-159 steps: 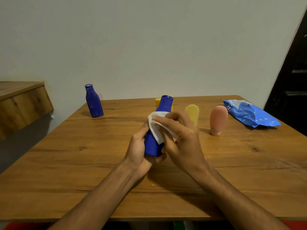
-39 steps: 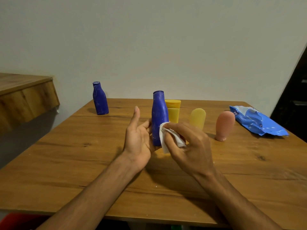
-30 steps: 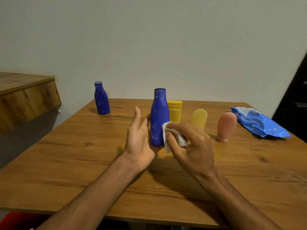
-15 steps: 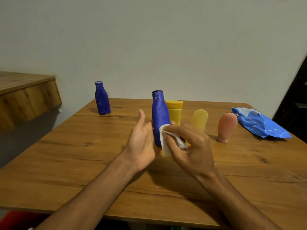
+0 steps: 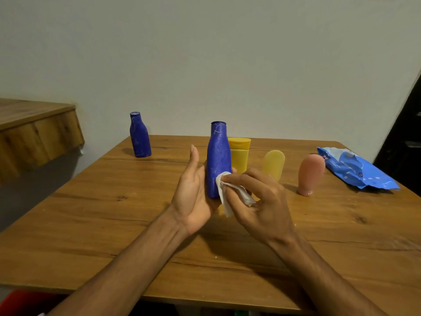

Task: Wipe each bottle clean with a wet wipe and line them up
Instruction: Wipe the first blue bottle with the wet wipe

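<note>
Fingers (image 5: 246, 179) pinch a white wet wipe (image 5: 227, 201) low on the tall blue plastic bottle (image 5: 217, 160)

The right hand (image 5: 262, 201) has its fingers closed on the wipe, pressing a fold against the bottle's lower right side. The left hand (image 5: 191, 195) props the bottle upright over the middle of the wooden worktop (image 5: 91, 224). One of its digits stands straight, clear of the bottle. The rest are hidden behind it, so I cannot tell whether they curl round it.

Some seconds ago the bottle lay tilted, wrapped firmly in the left hand, with the wipe up by its shoulder. Now it is upright, the left hand has eased off, and the wipe has come down to the lower body, barely shifting in the last second. I judge this bottle nearly done, though pale streaks show on neck and body; dirt, wet or scratches, I cannot say.

A smaller blue bottle (image 5: 140, 137) stands apart at the far left. Behind the hands a yellow flip-cap bottle (image 5: 241, 156), a pale yellow rounded bottle (image 5: 274, 163) and a pink rounded bottle (image 5: 311, 174) stand in a rough row. A crumpled blue wipes pack (image 5: 355, 172) lies at the far right. The worktop meets a plain pale wall (image 5: 205, 53); a wooden ledge (image 5: 34, 133) juts in at left, and a dark doorway (image 5: 407, 133) edges the right
</note>
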Demonstrator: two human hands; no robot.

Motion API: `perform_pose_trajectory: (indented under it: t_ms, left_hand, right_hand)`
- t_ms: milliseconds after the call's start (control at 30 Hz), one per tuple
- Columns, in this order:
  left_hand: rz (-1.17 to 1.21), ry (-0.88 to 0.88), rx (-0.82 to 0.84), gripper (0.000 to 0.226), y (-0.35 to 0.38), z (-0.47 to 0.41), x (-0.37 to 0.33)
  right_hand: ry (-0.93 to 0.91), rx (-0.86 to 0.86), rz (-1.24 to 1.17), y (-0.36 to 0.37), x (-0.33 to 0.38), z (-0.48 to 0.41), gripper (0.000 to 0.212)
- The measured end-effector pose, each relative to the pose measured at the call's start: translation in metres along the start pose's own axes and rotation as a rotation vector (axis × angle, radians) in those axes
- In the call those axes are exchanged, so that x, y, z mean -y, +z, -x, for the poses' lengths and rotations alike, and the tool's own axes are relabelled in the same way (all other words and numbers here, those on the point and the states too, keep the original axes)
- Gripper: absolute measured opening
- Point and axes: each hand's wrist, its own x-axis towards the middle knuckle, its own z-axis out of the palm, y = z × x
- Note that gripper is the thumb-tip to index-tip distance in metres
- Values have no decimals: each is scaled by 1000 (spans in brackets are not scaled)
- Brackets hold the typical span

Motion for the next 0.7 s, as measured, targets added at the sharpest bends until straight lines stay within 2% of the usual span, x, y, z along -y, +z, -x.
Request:
perform_pose_trajectory:
  t_ms: [200,333,433,600,700]
  left_hand:
    - [36,-23,12,88,1,1,1]
    - [32,-30,15,89,4,3,4]
    - [20,-24,3,89,3,4,6]
    - [-18,-33,2,88,3,4,13]
    - [-50,-32,-14,79,4,5,17]
  right_hand:
    - [-117,108,29,-1,6,2,26]
    - [-69,129,43,-1,3,1,30]
    - [-132,178,76,-1,5,3,31]
    - [-145,48,203,2,7,0,31]
    - [-190,2,240,5,10,1,27]
